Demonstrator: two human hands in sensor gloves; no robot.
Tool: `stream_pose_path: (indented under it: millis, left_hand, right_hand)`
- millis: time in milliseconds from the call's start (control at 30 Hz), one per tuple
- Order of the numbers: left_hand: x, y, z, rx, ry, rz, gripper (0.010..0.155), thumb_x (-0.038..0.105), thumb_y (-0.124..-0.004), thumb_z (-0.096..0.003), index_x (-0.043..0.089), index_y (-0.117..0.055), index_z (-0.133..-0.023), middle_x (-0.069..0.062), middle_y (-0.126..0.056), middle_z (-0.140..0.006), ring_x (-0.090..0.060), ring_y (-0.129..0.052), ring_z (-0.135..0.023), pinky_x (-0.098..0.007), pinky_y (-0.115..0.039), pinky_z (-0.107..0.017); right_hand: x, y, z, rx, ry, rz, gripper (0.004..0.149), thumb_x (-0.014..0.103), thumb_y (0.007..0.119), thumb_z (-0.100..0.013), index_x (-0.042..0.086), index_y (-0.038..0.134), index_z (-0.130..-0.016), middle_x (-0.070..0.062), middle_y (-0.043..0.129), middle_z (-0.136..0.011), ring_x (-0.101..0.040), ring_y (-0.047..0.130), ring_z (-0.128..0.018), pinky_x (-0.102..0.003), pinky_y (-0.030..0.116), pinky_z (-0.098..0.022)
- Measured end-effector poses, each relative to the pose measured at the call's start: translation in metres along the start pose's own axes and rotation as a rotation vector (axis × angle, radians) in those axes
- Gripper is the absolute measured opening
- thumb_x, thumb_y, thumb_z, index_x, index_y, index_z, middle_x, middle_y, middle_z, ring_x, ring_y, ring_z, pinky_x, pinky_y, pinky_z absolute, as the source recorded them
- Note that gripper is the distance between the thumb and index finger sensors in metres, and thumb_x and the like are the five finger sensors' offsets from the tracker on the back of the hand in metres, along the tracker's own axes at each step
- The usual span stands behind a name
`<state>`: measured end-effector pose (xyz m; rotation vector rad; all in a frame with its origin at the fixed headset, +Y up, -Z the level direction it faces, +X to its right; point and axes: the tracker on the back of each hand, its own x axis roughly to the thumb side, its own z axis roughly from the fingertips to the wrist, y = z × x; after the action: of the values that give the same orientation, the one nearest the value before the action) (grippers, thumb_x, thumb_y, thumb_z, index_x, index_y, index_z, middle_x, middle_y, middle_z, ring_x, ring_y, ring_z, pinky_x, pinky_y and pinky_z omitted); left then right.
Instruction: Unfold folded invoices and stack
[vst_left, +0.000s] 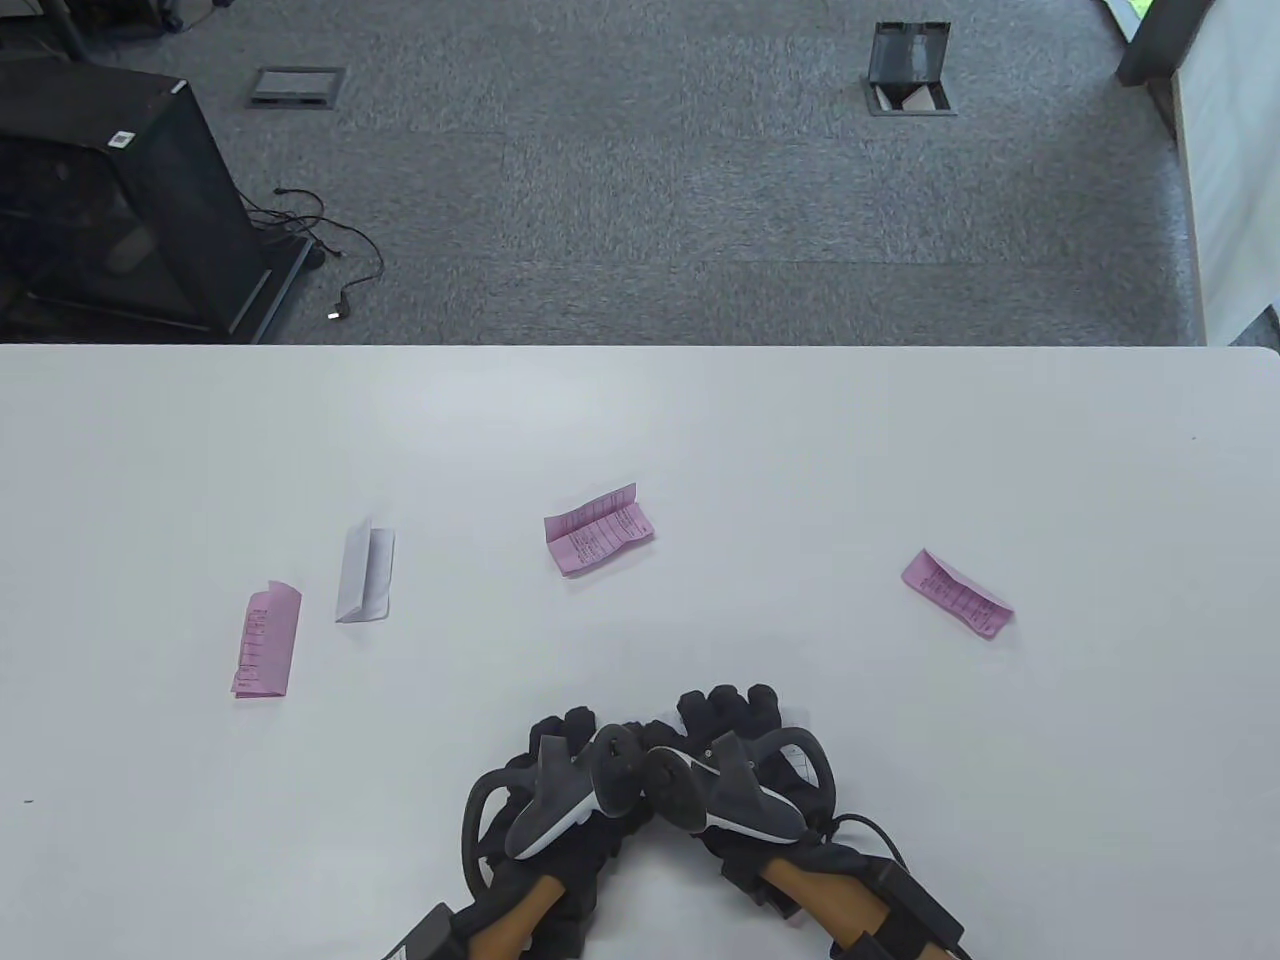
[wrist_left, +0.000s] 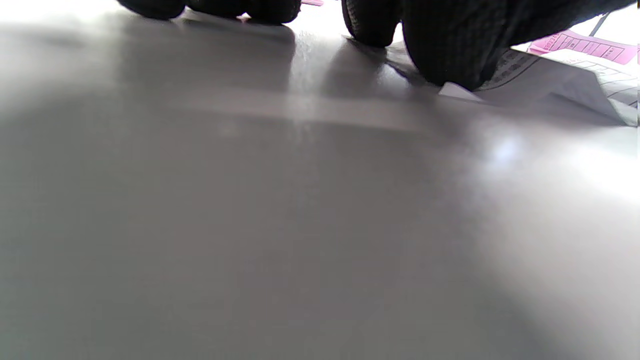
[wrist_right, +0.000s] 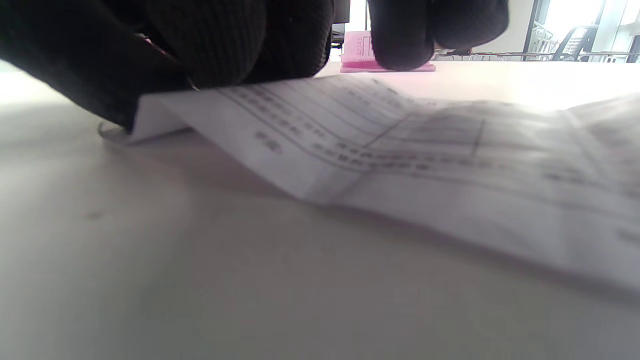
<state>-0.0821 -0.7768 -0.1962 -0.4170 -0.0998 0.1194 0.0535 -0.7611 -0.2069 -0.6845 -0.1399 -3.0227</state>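
Under both hands (vst_left: 660, 770) — white invoice (wrist_right: 400, 150), pressed flat.

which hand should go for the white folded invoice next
Left, probably. The white folded invoice lies on the left half of the table, ahead and left of the left hand. The right hand would have to cross over it.

Four folded invoices (vst_left: 598, 530) lie spread across the counter (vst_left: 900, 430), beyond both hands (vst_left: 650, 780) at its near edge.
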Motion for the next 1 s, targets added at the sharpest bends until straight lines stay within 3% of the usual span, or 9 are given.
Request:
stream_pose_path:
  millis: [533, 1000]
  left_hand:
    - [0.0, 0.0, 0.0, 0.002, 0.002, -0.001, 0.073, 0.052, -0.078, -0.0473, 0.04, -0.045, -0.111, -0.015, -0.027, -0.12, -0.043, -0.028, -0.108, -0.06, -0.044, -0.073]
    - [0.0, 0.0, 0.0, 0.0, 0.004, -0.003, 0.073, 0.053, -0.077, -0.0472, 0.041, -0.044, -0.111, -0.015, -0.027, -0.12, -0.043, -0.028, -0.108, -0.06, -0.044, -0.073]
  right_hand:
    - [-0.015, 0.006, 0.002, 0.052, 0.045, 0.023, 0.059, 0.052, 0.072, -0.044, 0.033, 0.061, -0.099, -0.019, 0.059, -0.106, -0.049, 0.056, -0.094, -0.076, 0.041, -0.066]
    - [-0.079, 0.01, 0.029, 0.064, 0.176, 0.022, 0.058, 0.051, 0.073, -0.044, 0.033, 0.062, -0.098, -0.018, 0.06, -0.106, -0.049, 0.056, -0.094, -0.076, 0.041, -0.066]
